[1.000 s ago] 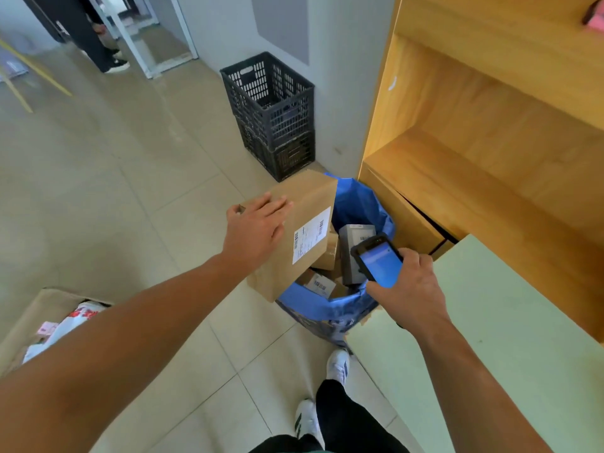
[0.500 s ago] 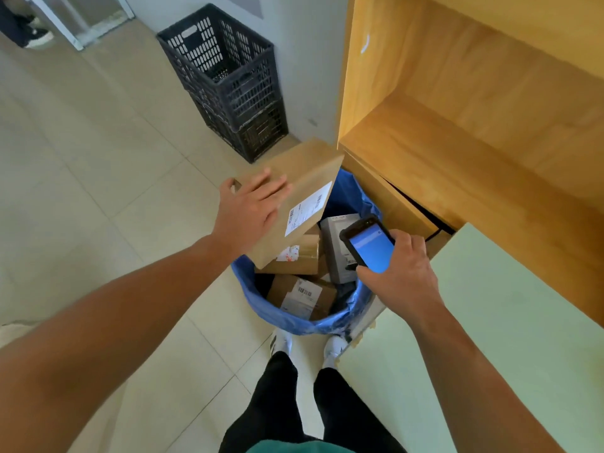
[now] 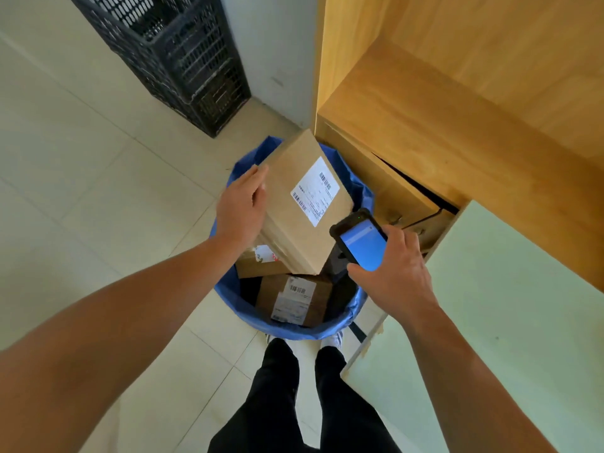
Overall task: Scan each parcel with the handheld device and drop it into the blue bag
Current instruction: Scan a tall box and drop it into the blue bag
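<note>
- The blue bag (image 3: 294, 332) stands open on a pale tiled floor (image 3: 81, 191), right in front of the person's white shoes (image 3: 330, 340) and black trousers (image 3: 277, 403).
- Beyond the bag on the left, a black slatted crate (image 3: 183, 50) sits against a grey-white wall (image 3: 271, 44).
- A wooden shelf unit (image 3: 457, 93) rises close by the bag's right side; a pale green tabletop (image 3: 490, 322) lies on its near right.
- A large cardboard parcel (image 3: 284, 230) lies tilted across the bag's mouth, above two smaller parcels inside.
- The left hand (image 3: 242, 204) lies flat against the large parcel's left edge, fingers straight and together.
- The right hand (image 3: 395, 273) is wrapped round the handheld device (image 3: 359, 240) above the bag's right rim; its screen glows blue.
- The large parcel's white label carries barcodes; the print is too small to read.
- In the bag, one parcel (image 3: 294, 299) has a barcoded white label, and another (image 3: 258, 263) has a red-and-white sticker, unreadable.
</note>
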`<move>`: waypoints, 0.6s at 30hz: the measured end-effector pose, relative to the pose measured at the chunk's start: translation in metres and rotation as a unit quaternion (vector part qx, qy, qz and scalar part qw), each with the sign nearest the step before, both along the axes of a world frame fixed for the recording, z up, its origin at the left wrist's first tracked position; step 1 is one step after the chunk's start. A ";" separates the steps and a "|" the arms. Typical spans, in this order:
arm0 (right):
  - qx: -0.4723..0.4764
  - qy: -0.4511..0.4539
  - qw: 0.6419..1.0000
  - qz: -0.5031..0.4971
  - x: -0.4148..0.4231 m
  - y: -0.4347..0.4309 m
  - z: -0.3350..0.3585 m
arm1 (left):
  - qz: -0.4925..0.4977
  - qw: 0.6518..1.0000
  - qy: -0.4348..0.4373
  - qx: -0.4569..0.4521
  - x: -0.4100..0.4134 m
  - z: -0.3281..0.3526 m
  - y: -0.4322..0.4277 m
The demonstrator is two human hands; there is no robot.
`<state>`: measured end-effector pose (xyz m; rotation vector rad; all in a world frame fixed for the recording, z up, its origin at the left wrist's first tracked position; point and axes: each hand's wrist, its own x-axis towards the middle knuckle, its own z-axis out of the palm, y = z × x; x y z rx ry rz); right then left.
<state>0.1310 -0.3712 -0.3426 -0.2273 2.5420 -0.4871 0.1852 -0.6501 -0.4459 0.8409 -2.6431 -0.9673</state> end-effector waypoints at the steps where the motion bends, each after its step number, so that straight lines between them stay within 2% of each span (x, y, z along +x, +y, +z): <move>1: 0.001 0.000 1.000 -0.005 -0.004 -0.002 -0.002 | -0.006 0.999 -0.034 0.007 -0.003 -0.009 0.000; 5: 0.006 0.007 1.000 -0.007 -0.015 -0.004 -0.006 | -0.056 0.988 -0.140 0.039 0.001 -0.040 0.007; 18: 0.020 0.003 1.000 -0.005 -0.023 0.000 -0.030 | -0.034 0.979 -0.146 0.135 -0.022 -0.066 0.018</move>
